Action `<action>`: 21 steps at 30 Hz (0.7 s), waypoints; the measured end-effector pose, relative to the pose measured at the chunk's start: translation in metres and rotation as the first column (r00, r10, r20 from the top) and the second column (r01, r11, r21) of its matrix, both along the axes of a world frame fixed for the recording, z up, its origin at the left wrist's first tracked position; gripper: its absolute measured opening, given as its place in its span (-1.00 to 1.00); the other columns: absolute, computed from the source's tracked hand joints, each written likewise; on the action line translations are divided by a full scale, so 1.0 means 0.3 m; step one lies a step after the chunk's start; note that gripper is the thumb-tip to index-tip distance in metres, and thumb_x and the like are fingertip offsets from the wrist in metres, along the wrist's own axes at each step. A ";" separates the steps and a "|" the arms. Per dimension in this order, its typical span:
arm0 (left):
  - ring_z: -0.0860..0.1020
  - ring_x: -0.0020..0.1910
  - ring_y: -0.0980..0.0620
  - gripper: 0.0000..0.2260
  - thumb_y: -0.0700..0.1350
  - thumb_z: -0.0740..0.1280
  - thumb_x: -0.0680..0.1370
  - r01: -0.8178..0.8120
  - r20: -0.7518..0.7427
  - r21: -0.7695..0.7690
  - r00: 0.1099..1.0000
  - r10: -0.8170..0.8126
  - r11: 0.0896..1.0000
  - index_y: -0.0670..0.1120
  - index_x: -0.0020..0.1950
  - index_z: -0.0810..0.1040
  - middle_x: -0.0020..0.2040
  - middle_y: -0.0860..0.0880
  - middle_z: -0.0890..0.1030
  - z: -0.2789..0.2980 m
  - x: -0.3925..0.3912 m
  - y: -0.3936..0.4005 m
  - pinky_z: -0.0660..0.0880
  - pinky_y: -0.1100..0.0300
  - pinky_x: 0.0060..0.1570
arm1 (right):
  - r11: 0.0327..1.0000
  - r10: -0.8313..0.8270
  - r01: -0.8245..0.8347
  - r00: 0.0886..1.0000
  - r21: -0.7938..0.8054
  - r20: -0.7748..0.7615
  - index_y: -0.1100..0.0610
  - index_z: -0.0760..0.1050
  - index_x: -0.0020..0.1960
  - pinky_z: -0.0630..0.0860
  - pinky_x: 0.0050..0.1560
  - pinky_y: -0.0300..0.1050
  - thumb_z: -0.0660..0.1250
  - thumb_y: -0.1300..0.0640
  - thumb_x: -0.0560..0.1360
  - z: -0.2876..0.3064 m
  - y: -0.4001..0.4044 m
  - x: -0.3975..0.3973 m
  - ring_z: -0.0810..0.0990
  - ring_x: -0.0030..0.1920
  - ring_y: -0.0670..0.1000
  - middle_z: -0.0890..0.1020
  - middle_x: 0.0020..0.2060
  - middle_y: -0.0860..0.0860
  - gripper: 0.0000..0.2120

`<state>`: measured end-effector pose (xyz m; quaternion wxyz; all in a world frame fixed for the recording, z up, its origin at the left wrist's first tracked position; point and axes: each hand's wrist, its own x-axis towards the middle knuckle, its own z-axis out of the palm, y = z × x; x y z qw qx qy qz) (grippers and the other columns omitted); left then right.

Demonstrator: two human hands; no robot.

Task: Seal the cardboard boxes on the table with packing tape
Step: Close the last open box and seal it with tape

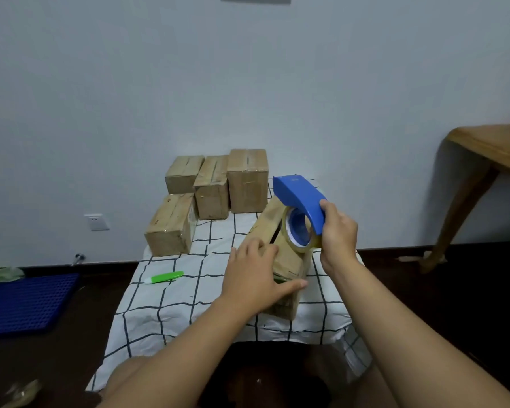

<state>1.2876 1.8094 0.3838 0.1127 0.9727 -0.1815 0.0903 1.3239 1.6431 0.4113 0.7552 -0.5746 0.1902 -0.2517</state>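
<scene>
A cardboard box (289,260) lies on the checked tablecloth (189,295) near the table's right side, its top flaps showing a dark gap. My left hand (256,278) rests flat on the box top, thumb stretched along its near edge. My right hand (337,234) grips a blue tape dispenser (299,198) with a roll of clear tape (298,231), held against the box top at its right. Several more cardboard boxes (215,189) stand at the table's far end, and another one (171,225) sits at the far left.
A green and white tube (164,277) lies on the cloth at the left. A blue plastic mat (24,301) is on the dark floor at the left. A wooden table (489,154) stands at the right by the wall.
</scene>
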 end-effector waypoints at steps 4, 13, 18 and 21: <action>0.37 0.23 -0.11 -0.35 0.49 0.10 0.36 -0.004 0.055 0.083 0.998 -0.001 0.997 0.02 0.20 0.36 0.19 -0.05 0.41 -0.015 -0.005 -0.027 0.29 -0.06 0.31 | 1.000 -0.007 0.007 1.000 0.014 0.003 0.14 0.42 -0.22 0.33 -0.20 0.00 0.39 -0.06 0.39 0.015 -0.009 -0.011 0.36 -0.26 0.06 0.39 -0.31 0.09 -0.71; 0.34 0.36 -0.06 -0.39 0.23 0.19 0.47 0.305 -0.012 0.213 0.951 -0.310 0.928 -0.03 0.46 0.29 0.44 -0.05 0.36 0.068 0.078 0.219 0.26 0.07 0.36 | 0.997 0.065 -0.069 0.987 0.023 0.144 0.13 0.47 -0.14 0.31 -0.18 0.07 0.38 -0.10 0.32 0.174 -0.037 -0.054 0.34 -0.23 0.12 0.38 -0.28 0.12 -0.69; 0.10 0.54 0.01 -0.41 0.09 0.23 0.52 0.320 -0.180 0.275 0.944 -0.278 0.907 0.12 0.54 0.18 0.58 0.08 0.12 0.112 0.161 0.370 0.07 -0.01 0.51 | 0.996 0.084 -0.089 0.984 0.029 0.158 0.13 0.48 -0.22 0.37 -0.19 0.06 0.38 -0.09 0.31 0.204 -0.029 -0.042 0.39 -0.26 0.09 0.46 -0.37 0.02 -0.72; 0.19 0.51 -0.02 -0.52 -0.07 0.22 0.54 0.273 -0.116 0.174 0.960 -0.256 0.946 0.11 0.46 0.26 0.54 0.08 0.23 0.074 0.166 0.369 0.12 -0.02 0.50 | 0.991 0.117 -0.126 0.981 0.052 0.154 0.14 0.50 -0.23 0.37 -0.22 0.04 0.39 -0.08 0.31 0.194 -0.006 -0.019 0.40 -0.30 0.10 0.47 -0.38 0.04 -0.73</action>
